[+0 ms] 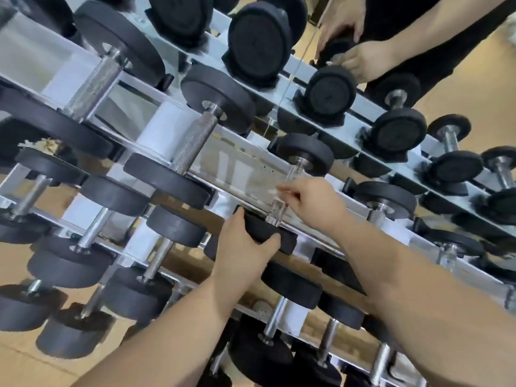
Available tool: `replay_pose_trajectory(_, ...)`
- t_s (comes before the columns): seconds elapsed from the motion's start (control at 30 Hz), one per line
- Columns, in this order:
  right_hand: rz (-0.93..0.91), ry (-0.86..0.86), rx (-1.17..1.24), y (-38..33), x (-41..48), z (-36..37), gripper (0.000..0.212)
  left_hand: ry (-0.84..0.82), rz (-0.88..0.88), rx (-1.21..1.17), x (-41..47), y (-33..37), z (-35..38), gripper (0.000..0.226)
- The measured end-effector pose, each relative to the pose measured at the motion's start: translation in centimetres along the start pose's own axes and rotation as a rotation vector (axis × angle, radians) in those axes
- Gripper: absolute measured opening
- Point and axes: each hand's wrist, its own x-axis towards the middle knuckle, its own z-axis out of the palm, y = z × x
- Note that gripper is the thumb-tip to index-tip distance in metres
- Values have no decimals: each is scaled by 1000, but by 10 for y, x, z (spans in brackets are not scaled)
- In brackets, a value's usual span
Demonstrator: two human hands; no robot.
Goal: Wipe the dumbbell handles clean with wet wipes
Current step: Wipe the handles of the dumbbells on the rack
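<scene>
Dumbbell head (259,227) at rack edge (315,247) gripped by left hand (243,252); right hand (315,202) pinches wipe (275,191) on handle (276,213).

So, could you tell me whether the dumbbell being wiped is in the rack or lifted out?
In the rack: the dumbbell's near head sits in its black cradle, gripped by the left hand.

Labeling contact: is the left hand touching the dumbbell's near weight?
Touching. Head view: left hand grips the near weight, fingers and thumb curled round its edge.
</scene>
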Motion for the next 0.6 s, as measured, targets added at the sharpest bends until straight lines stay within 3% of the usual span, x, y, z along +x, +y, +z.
replay_pose_trajectory(0.07, 65, 90, -76, 4, 17, -9, 21, -64, -58, 16, 1, 4, -1, 47)
replay_pose_trajectory(0.13, 138, 132, -116, 4, 23, -12, 21, -46, -45, 49, 3, 6, 0, 67)
replay_pose_trajectory(0.27, 134, 21, -88, -5, 5, -8, 18, -70, -52, 145, 1, 13, 3, 110)
replay_pose_trajectory(0.37, -35, -184, -84, -12, -11, -3, 16, -49, -18, 178, -1, 15, 6, 116)
replay_pose_trajectory(0.43, -76, -216, -136, -8, -6, -5, 19, -54, -6, 183, -2, 14, 6, 117)
replay_pose_trajectory(0.6, 200, 15, -211, -1, 20, -14, 24, -124, -49, 201, 9, 14, 0, 127)
